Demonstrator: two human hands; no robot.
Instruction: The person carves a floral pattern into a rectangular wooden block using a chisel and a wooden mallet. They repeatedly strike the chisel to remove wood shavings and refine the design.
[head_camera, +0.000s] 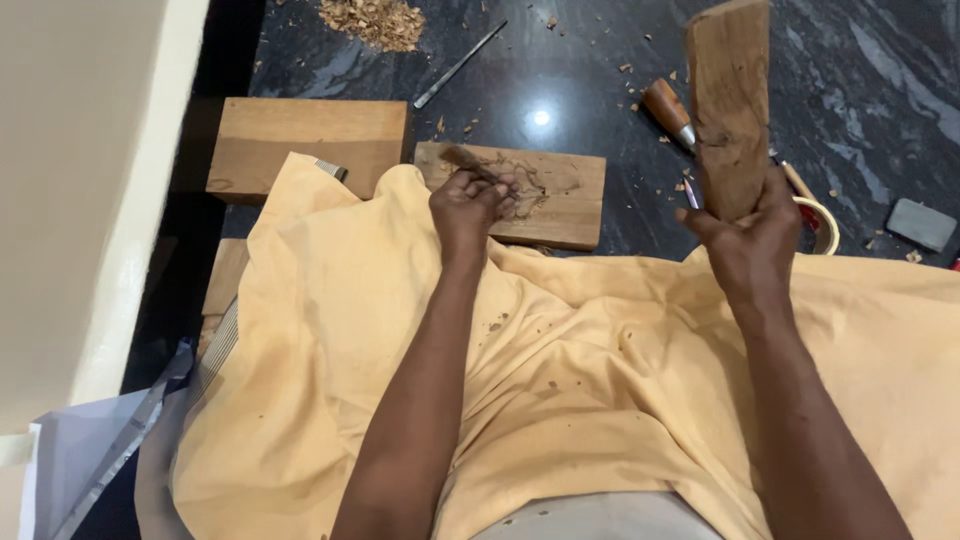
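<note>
Fingers of the left hand (470, 203) wrap a half-hidden chisel (462, 158); right hand (752, 235) grips a wooden block (728, 100).

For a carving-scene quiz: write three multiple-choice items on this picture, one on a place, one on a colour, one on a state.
1. Where does the pile of wood shavings lie?
A. on the cloth
B. on the dark floor, top left
C. on the carved board

2. What colour is the cloth over the lap?
A. pale yellow-orange
B. blue
C. green

3. How is the wooden block in the right hand?
A. flat on the floor
B. held upright off the floor
C. under the cloth

Answers: 1 B, the shavings sit on the floor near the top edge. 2 A, the cloth is pale yellow-orange. 3 B, the right hand grasps the block's lower end; the left hand holds a tool against the carved board.
</note>
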